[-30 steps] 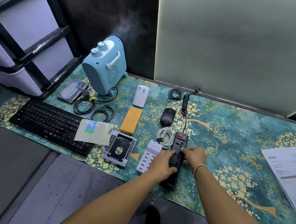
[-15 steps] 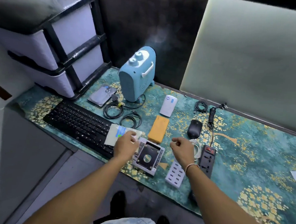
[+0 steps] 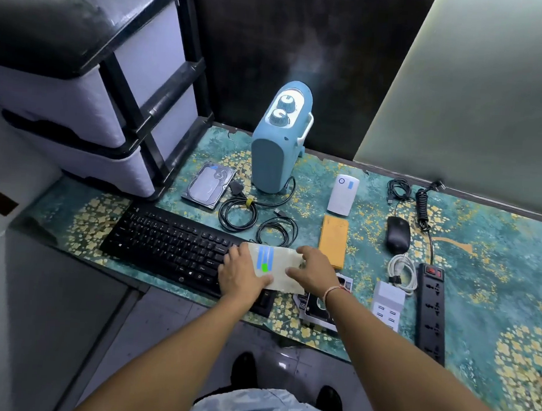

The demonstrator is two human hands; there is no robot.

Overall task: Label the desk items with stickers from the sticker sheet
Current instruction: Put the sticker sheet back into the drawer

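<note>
Near the frame's centre both hands hold the sticker sheet (image 3: 273, 266) over the right end of the black keyboard (image 3: 170, 246): the left hand (image 3: 239, 275) grips its left edge, the right hand (image 3: 313, 269) curls over its right edge. Blue strips and a green sticker show on it. Beyond, on the patterned surface (image 3: 484, 252), stand the orange case (image 3: 334, 238), mouse (image 3: 398, 234) and blue heater (image 3: 279, 138).
</note>
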